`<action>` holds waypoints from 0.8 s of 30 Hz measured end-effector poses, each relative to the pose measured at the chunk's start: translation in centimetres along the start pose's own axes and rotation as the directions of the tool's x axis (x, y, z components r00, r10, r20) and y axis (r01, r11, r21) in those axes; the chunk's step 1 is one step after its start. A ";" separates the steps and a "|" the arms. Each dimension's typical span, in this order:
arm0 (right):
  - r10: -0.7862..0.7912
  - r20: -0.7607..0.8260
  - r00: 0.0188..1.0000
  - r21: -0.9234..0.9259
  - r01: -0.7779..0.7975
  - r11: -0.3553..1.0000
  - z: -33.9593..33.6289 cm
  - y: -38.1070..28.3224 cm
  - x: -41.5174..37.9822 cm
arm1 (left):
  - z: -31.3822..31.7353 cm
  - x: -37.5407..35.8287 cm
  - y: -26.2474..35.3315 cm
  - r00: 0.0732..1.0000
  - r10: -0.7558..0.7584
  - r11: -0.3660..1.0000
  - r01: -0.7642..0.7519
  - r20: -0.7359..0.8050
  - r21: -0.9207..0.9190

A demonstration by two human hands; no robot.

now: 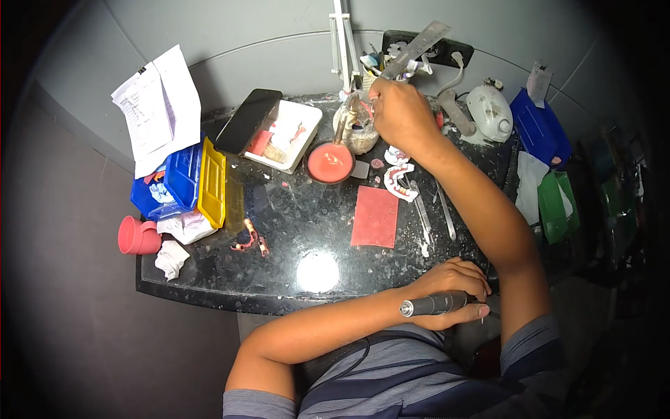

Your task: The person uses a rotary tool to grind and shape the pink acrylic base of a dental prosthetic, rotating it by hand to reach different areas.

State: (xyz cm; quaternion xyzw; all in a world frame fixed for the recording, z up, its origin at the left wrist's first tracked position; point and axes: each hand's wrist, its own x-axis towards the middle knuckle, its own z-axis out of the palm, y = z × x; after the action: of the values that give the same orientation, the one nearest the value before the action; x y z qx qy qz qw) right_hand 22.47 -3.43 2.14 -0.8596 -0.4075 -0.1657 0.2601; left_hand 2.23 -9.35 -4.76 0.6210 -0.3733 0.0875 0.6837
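Observation:
My left hand [457, 283] is at the table's front edge, closed around a dark rotary handpiece [438, 304] whose metal end points left. My right hand [401, 115] reaches to the back of the table, beside a holder of tools. Its fingers are curled together, and whatever they grip is hidden. A flat metal ruler-like strip [419, 47] sticks up just behind that hand. Left of the hand is a pan of pink wax [330, 163]. Below it lie a dental model with pink gum and teeth [400, 183] and a pink wax sheet [375, 216].
A white tray [307, 120] with a black phone [249, 120] stands at the back. Blue [183, 174] and yellow [213, 183] bins, a pink mug [138, 236] and denture pieces [246, 236] are at left. Metal instruments [421, 209], a white burner-like device [490, 114] and a green bin [556, 209] are at right.

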 end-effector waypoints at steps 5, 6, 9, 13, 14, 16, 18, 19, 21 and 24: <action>0.010 -0.071 0.997 0.051 -0.006 0.999 -2.2 0.5 0.1 | -0.3 0.2 0.1 1.000 0.003 1.000 -0.003 -0.029 -0.009; 0.031 -0.085 0.996 0.169 -0.016 0.985 -3.3 0.3 -0.3 | -0.3 0.3 0.1 1.000 0.008 1.000 -0.008 -0.022 -0.008; 0.072 -0.013 0.997 0.446 -0.058 0.893 -6.3 2.1 -1.4 | -0.3 0.3 0.1 0.992 -0.108 0.980 0.094 -0.070 -0.175; 0.056 -0.021 0.998 0.557 -0.035 0.830 -11.3 1.6 -3.6 | 0.0 0.2 -0.1 0.984 -0.176 0.952 0.166 -0.015 -0.259; 0.095 0.036 0.995 0.627 -0.097 0.773 -12.6 1.0 -4.3 | 0.2 0.2 -0.2 0.980 -0.196 0.944 0.179 -0.035 -0.277; 0.051 0.063 0.997 0.661 -0.080 0.746 -14.2 0.4 -5.7 | 0.0 0.3 0.4 0.969 -0.246 0.922 0.229 -0.017 -0.313; -0.032 0.144 0.989 0.752 -0.088 0.653 -15.9 -0.8 -7.3 | 0.0 0.3 0.4 0.953 -0.304 0.892 0.283 -0.005 -0.353; -0.028 0.144 0.989 0.749 -0.090 0.656 -16.4 -1.6 -8.1 | 0.0 0.2 0.3 0.953 -0.303 0.891 0.282 -0.002 -0.356; -0.024 0.217 0.976 0.822 -0.170 0.543 -17.2 -3.3 -9.7 | -0.2 0.2 0.2 0.948 -0.318 0.891 0.306 0.021 -0.335; -0.007 0.211 0.978 0.820 -0.173 0.546 -17.9 -5.0 -11.1 | -0.2 0.3 0.6 0.931 -0.364 0.863 0.351 0.035 -0.364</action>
State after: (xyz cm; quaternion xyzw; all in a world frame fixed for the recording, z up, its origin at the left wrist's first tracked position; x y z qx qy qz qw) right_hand 10.41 -17.99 12.73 -0.6633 -0.4185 0.1420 0.6040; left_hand 2.16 -9.13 -4.14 0.5402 -0.2493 -0.1006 0.7974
